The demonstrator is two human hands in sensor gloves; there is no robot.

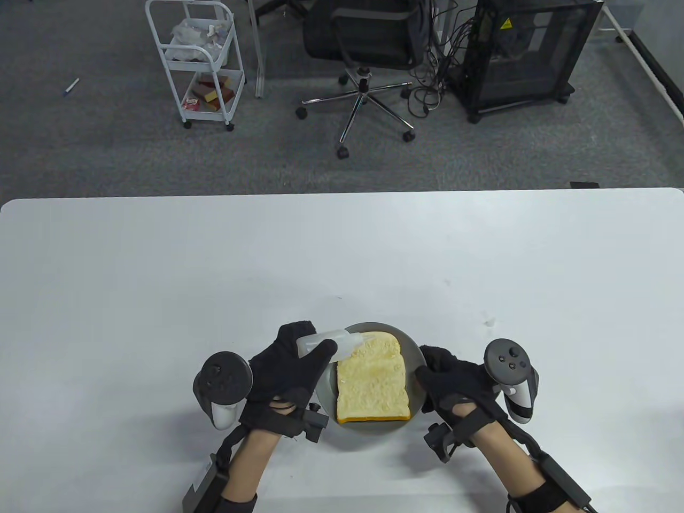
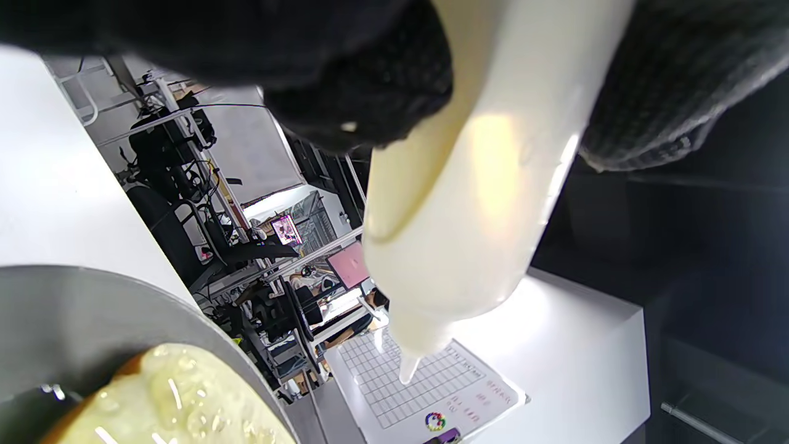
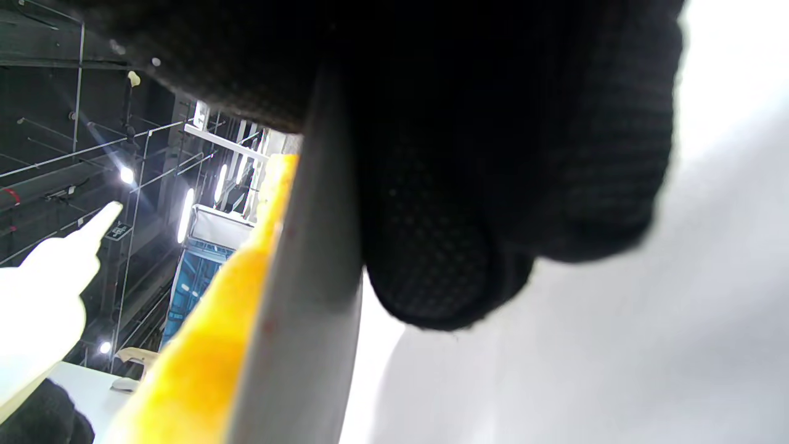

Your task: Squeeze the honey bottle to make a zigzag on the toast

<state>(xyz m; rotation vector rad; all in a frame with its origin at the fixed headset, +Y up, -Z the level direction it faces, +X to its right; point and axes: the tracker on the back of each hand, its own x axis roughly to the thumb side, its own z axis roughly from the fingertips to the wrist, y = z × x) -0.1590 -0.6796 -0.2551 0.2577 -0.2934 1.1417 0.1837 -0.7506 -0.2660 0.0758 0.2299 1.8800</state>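
Gripping the bottle (image 1: 328,343), the left hand (image 1: 286,368) holds it tilted over the toast's (image 1: 372,383) far-left corner, nozzle aimed at the bread.
Toast lies glistening on a grey plate (image 1: 412,350) near the desk's (image 1: 160,278) near edge; the right hand (image 1: 454,382) clasps the plate's right rim, fingers curled round it.

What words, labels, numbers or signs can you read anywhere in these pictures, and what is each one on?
No text reads clearly in any view.
Yellow triangular warning sign on the black cabinet: a symbol only, too small to make out.
Gridded sheet in the left wrist view: red print and a coloured round logo, too blurred to read.
Honey bottle, toast and plate: no label visible.
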